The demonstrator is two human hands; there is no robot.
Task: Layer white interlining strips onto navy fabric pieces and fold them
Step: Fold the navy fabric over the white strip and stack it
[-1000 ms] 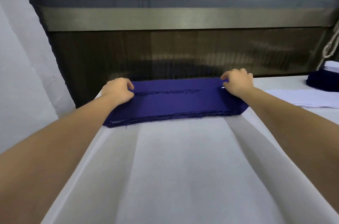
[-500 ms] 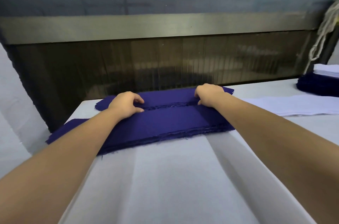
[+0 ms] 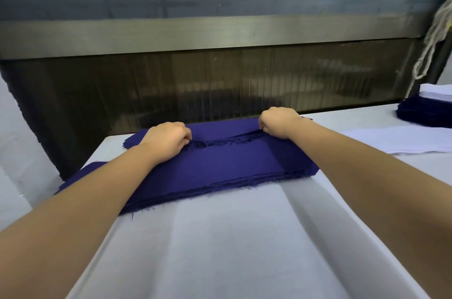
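1. Garment-sewing workshop.
2. Long white cloth-covered worktop [image 3: 220, 249]; stack of frayed navy cut fabric pieces [image 3: 220, 166] near its far edge.
3. Flat white interlining strips [image 3: 403, 138] and navy-and-white cloth pile [image 3: 425, 112] at right edge.
4. Dark machine housing with brushed-steel band [image 3: 220, 32] behind.

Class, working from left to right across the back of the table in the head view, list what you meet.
First the left hand → right hand, both pinching the navy fabric pile → flat white interlining strips → navy stack topped with white pieces.
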